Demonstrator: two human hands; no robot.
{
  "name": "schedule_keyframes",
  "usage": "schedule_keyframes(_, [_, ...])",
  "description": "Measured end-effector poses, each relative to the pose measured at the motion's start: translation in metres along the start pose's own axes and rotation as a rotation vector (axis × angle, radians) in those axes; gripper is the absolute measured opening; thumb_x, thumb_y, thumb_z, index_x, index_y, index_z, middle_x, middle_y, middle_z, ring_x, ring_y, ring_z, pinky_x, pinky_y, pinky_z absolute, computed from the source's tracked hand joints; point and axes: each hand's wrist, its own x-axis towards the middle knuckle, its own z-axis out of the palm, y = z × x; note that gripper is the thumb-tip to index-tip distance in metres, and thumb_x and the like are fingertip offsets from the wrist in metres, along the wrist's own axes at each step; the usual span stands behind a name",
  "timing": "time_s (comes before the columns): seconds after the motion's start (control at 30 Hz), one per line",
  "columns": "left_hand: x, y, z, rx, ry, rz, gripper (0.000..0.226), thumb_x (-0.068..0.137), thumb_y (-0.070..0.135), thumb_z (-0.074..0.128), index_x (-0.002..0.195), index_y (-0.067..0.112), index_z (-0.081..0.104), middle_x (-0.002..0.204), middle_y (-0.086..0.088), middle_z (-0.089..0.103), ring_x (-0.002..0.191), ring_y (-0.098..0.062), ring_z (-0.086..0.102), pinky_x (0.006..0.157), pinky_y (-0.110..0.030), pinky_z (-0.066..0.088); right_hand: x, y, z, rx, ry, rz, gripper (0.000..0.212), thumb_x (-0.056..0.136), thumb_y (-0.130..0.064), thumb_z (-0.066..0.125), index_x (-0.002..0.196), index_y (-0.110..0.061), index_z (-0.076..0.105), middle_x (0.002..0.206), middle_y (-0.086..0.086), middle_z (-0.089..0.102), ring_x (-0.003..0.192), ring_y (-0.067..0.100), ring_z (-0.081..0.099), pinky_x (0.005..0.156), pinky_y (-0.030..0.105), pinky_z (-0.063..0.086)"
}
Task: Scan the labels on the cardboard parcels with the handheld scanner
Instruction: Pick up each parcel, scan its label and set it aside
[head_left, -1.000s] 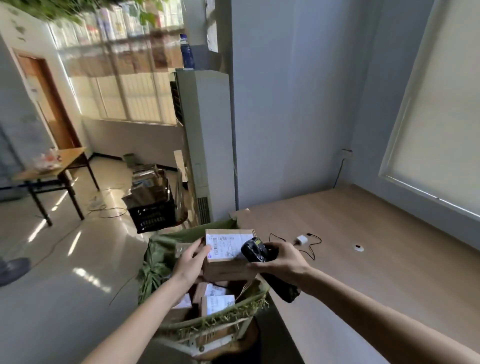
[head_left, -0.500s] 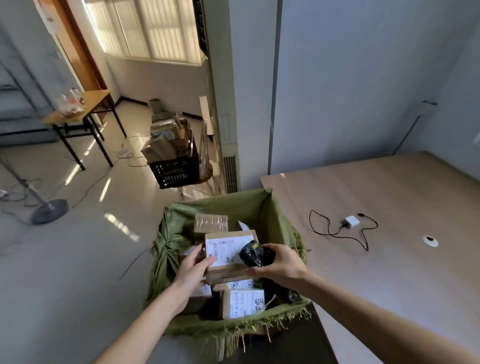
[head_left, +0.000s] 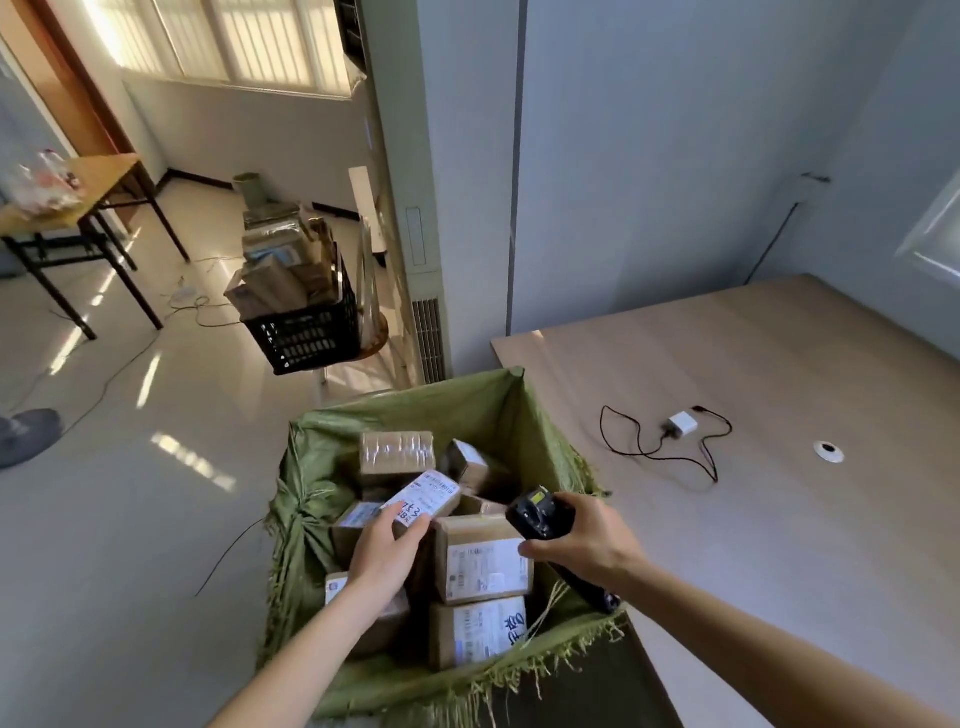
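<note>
Several cardboard parcels with white labels lie in a green woven sack (head_left: 498, 410) in front of me. My left hand (head_left: 387, 556) reaches into the sack and grips a small parcel (head_left: 426, 496), its white label facing up. My right hand (head_left: 582, 545) holds the black handheld scanner (head_left: 537, 514) just to the right of that parcel, its head over the sack. Below the scanner lies a labelled parcel (head_left: 483, 566), with another (head_left: 480, 631) nearer me. A taped parcel (head_left: 397, 452) sits at the back of the sack.
A wooden table (head_left: 779, 519) stands to the right with a white charger and black cable (head_left: 675, 431) on it. A black crate of parcels (head_left: 301, 332) stands on the floor behind the sack, beside a tall white unit (head_left: 410, 208). A desk (head_left: 78, 208) is at far left.
The camera has tilted down over the sack. My left hand let go of the larger labelled parcel, which now lies in the sack, and took hold of a smaller one. The scanner stays in my right hand.
</note>
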Motion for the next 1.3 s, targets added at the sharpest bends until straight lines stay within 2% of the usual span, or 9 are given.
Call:
schedule_keyframes(0.13, [-0.002, 0.026, -0.01, 0.059, -0.027, 0.146, 0.047, 0.096, 0.04, 0.062, 0.139, 0.024, 0.055, 0.139, -0.003, 0.058, 0.122, -0.023, 0.056, 0.101, -0.038, 0.046, -0.026, 0.003, -0.025, -0.002, 0.106, 0.043, 0.063, 0.06, -0.06, 0.087, 0.114, -0.031, 0.068, 0.097, -0.008, 0.073, 0.088, 0.013, 0.069, 0.078, 0.034, 0.06])
schedule_keyframes(0.3, [-0.028, 0.078, 0.002, 0.051, -0.185, 0.356, 0.044, 0.094, 0.041, 0.064, 0.137, 0.03, 0.058, 0.129, 0.005, 0.061, 0.114, -0.014, 0.059, 0.085, -0.028, 0.042, -0.091, 0.011, -0.066, 0.03, 0.252, 0.118, 0.065, 0.059, -0.06, 0.086, 0.117, -0.035, 0.068, 0.094, -0.013, 0.073, 0.083, 0.006, 0.069, 0.07, 0.025, 0.058])
schedule_keyframes(0.43, [-0.068, 0.124, 0.029, 0.097, -0.346, 0.545, 0.048, 0.095, 0.044, 0.064, 0.14, 0.031, 0.054, 0.14, 0.005, 0.055, 0.127, -0.019, 0.053, 0.097, -0.034, 0.047, -0.162, 0.023, -0.103, 0.055, 0.388, 0.2, 0.063, 0.061, -0.057, 0.087, 0.118, -0.036, 0.069, 0.095, -0.013, 0.074, 0.084, 0.008, 0.07, 0.068, 0.024, 0.055])
schedule_keyframes(0.53, [-0.113, 0.161, 0.063, 0.126, -0.446, 0.653, 0.044, 0.093, 0.047, 0.065, 0.134, 0.031, 0.059, 0.131, 0.007, 0.06, 0.123, -0.017, 0.056, 0.105, -0.039, 0.047, -0.226, 0.037, -0.132, 0.066, 0.511, 0.28, 0.05, 0.061, -0.053, 0.087, 0.103, -0.031, 0.071, 0.087, -0.01, 0.074, 0.081, 0.011, 0.069, 0.071, 0.032, 0.056])
schedule_keyframes(0.6, [-0.152, 0.181, 0.092, 0.119, -0.521, 0.722, 0.037, 0.093, 0.043, 0.067, 0.126, 0.026, 0.065, 0.123, 0.005, 0.066, 0.117, -0.017, 0.06, 0.104, -0.04, 0.048, -0.276, 0.051, -0.148, 0.062, 0.593, 0.362, 0.048, 0.061, -0.055, 0.085, 0.1, -0.031, 0.071, 0.085, -0.011, 0.073, 0.081, 0.012, 0.069, 0.069, 0.031, 0.054])
schedule_keyframes(0.7, [-0.224, 0.205, 0.14, 0.107, -0.647, 0.807, 0.033, 0.094, 0.035, 0.068, 0.121, 0.017, 0.068, 0.114, -0.002, 0.07, 0.109, -0.017, 0.064, 0.101, -0.036, 0.05, -0.358, 0.08, -0.169, 0.054, 0.725, 0.481, 0.055, 0.053, -0.061, 0.08, 0.102, -0.038, 0.07, 0.083, -0.017, 0.072, 0.081, 0.01, 0.067, 0.065, 0.026, 0.05])
schedule_keyframes(0.9, [-0.399, 0.232, 0.226, 0.153, -0.888, 0.976, 0.033, 0.094, 0.03, 0.068, 0.123, 0.014, 0.068, 0.114, -0.006, 0.071, 0.109, -0.019, 0.066, 0.093, -0.027, 0.048, -0.538, 0.143, -0.187, 0.07, 0.946, 0.739, 0.066, 0.045, -0.069, 0.073, 0.107, -0.045, 0.069, 0.09, -0.018, 0.073, 0.086, 0.012, 0.068, 0.074, 0.029, 0.056])
schedule_keyframes(1.07, [-0.573, 0.2, 0.292, 0.261, -1.118, 1.115, 0.038, 0.097, 0.032, 0.065, 0.13, 0.014, 0.064, 0.12, -0.007, 0.069, 0.109, -0.017, 0.064, 0.092, -0.026, 0.049, -0.71, 0.193, -0.169, 0.137, 1.08, 0.951, 0.071, 0.043, -0.07, 0.074, 0.109, -0.045, 0.071, 0.092, -0.016, 0.075, 0.09, 0.014, 0.07, 0.08, 0.033, 0.059])
schedule_keyframes(1.3, [-0.793, 0.123, 0.368, 0.356, -1.391, 1.215, 0.052, 0.096, 0.039, 0.065, 0.142, 0.018, 0.056, 0.136, -0.005, 0.062, 0.125, -0.02, 0.058, 0.109, -0.037, 0.044, -0.93, 0.248, -0.128, 0.226, 1.185, 1.176, 0.065, 0.051, -0.063, 0.084, 0.11, -0.036, 0.073, 0.1, -0.01, 0.076, 0.099, 0.017, 0.07, 0.087, 0.037, 0.059])
